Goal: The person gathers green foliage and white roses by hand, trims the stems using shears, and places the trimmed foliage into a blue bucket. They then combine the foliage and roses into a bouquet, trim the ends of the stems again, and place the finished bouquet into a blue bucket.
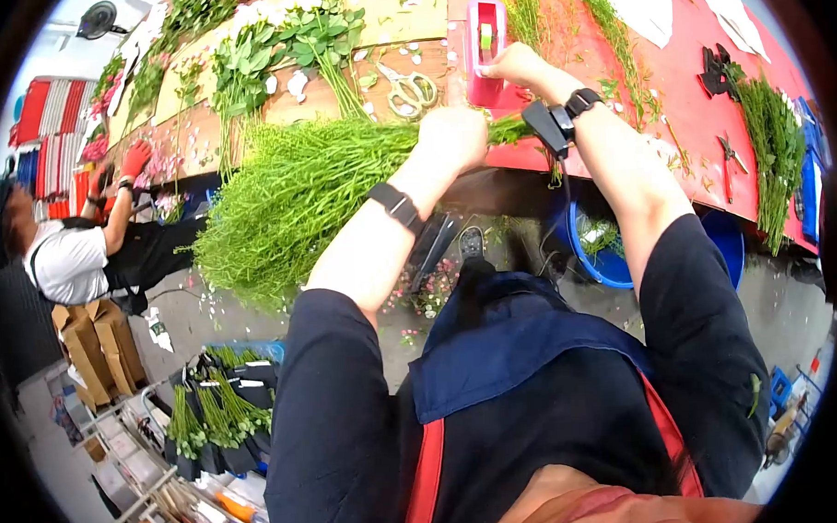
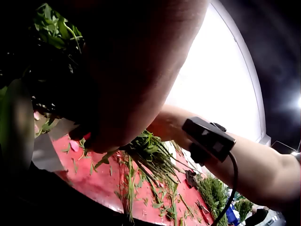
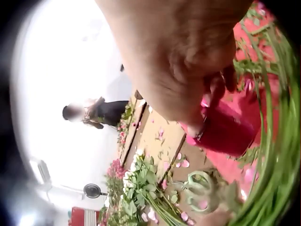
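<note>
In the head view, my left hand (image 1: 456,136) grips a big bunch of leafy green stems (image 1: 292,197) near their lower ends. The feathery tops spread left past the table edge, and the cut ends stick out toward my right wrist. My right hand (image 1: 522,66) is at the front end of a pink tape dispenser (image 1: 491,95), which holds a light green tape roll (image 1: 486,35). In the right wrist view, thumb and fingers pinch at the edge of the dispenser (image 3: 228,134); the tape end is hidden by them. Green-handled scissors (image 1: 411,94) lie left of the dispenser.
White roses (image 1: 314,35) lie on the table's left part, with loose petals around. Pruning shears (image 1: 730,163) and another green bunch (image 1: 772,152) are on the red surface at right. A blue bucket (image 1: 603,272) stands below the edge. Another person (image 1: 77,255) works at far left.
</note>
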Demonstrator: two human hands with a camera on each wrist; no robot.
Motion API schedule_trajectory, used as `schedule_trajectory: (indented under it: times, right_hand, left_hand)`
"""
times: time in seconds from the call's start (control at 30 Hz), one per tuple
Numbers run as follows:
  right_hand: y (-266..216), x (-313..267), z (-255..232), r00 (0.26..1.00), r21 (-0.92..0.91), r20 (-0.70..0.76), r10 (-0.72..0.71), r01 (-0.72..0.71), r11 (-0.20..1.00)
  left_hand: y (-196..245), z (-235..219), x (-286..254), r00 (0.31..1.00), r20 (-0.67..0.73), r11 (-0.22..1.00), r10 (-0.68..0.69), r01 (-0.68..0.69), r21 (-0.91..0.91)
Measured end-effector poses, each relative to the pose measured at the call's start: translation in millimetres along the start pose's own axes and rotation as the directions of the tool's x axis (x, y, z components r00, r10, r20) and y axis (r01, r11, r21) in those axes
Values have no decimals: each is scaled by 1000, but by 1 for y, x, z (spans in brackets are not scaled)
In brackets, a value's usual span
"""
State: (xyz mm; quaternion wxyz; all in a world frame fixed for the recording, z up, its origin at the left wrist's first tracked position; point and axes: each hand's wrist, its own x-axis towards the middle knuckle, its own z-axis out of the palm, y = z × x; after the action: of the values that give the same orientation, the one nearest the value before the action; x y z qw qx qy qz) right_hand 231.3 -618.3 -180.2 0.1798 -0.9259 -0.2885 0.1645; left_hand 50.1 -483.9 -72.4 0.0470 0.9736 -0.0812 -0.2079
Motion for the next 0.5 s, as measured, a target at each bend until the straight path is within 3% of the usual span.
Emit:
schedule_trajectory:
  times: [0.03,0.07,0.13,0.17,0.2,0.27,0.3,0.33,0.4,0.47,0.5]
  right_hand:
    - [10,14,13,996,-61,-27,-90,89,994]
    - [-2,8,6,997,126,-68,20,-12,992]
    - [-60,-42,-36,965,483,-96,244,-169,859]
    - [-85,-79,-53,972,517,-155,178,-73,853]
    - [-107,-114,-60,970,543,-217,110,27,839]
    - [-112,-160,-35,979,684,-170,115,34,728]
    - [-103,-166,-15,957,729,-159,241,-51,683]
    - [-93,-170,7,920,771,-140,366,-130,623]
    - [-77,-163,31,921,883,-190,340,10,469]
    - [-79,-156,38,899,933,-244,363,116,339]
    - [-71,-148,38,902,890,-343,262,223,398]
  left_hand:
    - [-4,-8,9,999,37,1000,5,-5,2]
    - [-9,-14,16,996,92,1000,14,-11,-29]
    - [-17,-24,33,980,196,996,28,-11,-90]
    - [-24,-14,46,991,137,994,-1,17,-110]
    - [-32,-14,57,980,187,990,66,-40,-137]
    - [-41,-29,66,931,309,951,193,-101,-291]
    - [-52,-19,74,921,235,883,310,-187,-431]
    - [-57,-15,75,844,320,783,429,-171,-598]
    - [-45,-33,52,815,288,746,503,-240,-621]
    - [-37,-25,36,860,167,770,482,-325,-549]
    - [-34,-16,25,889,-105,795,445,-446,-412]
